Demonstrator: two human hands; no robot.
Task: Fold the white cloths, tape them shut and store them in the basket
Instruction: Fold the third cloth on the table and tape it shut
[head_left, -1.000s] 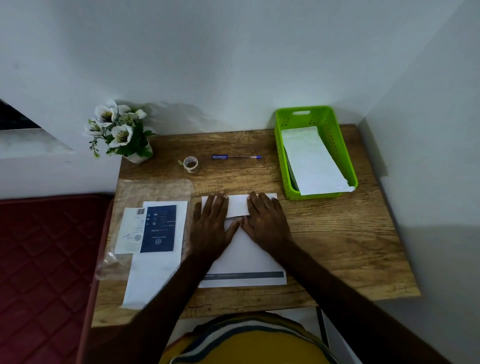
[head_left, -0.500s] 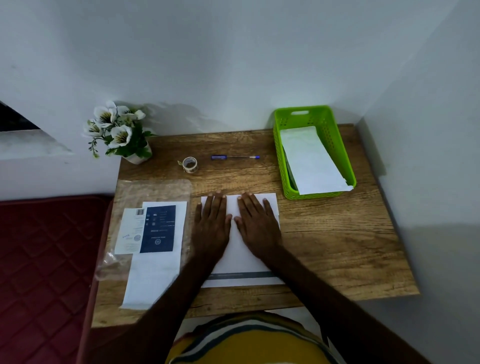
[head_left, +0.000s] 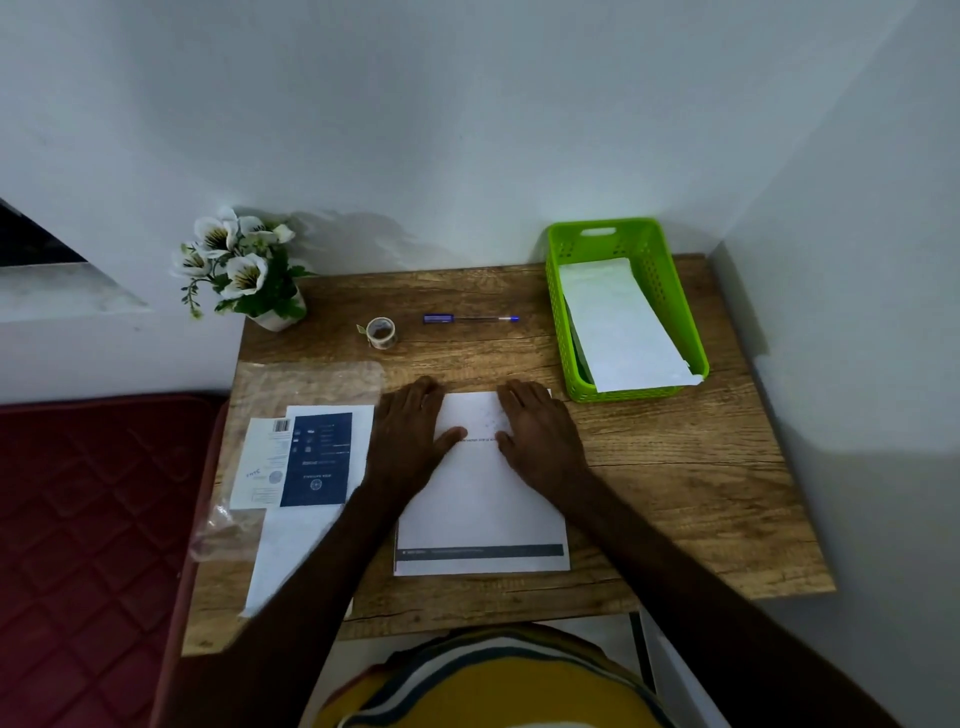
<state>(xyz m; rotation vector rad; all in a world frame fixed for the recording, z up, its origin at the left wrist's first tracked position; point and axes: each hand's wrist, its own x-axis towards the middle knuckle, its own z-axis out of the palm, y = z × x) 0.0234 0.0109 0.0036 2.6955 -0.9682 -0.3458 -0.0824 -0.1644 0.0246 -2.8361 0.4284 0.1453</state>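
Note:
A flat white cloth with a dark stripe near its front edge lies in the middle of the wooden table. My left hand presses flat on its far left corner, and my right hand presses flat on its far right part, fingers straight. A green basket stands at the back right with a folded white cloth leaning inside. A small roll of clear tape sits behind my left hand.
A blue pen lies beside the tape. A pot of white flowers stands at the back left corner. A clear plastic bag with a printed blue card and another white sheet covers the left side. Walls close in behind and right.
The small folded flap at the far edge has been flattened. Both hands have slid apart from the middle toward the cloth's far corners.

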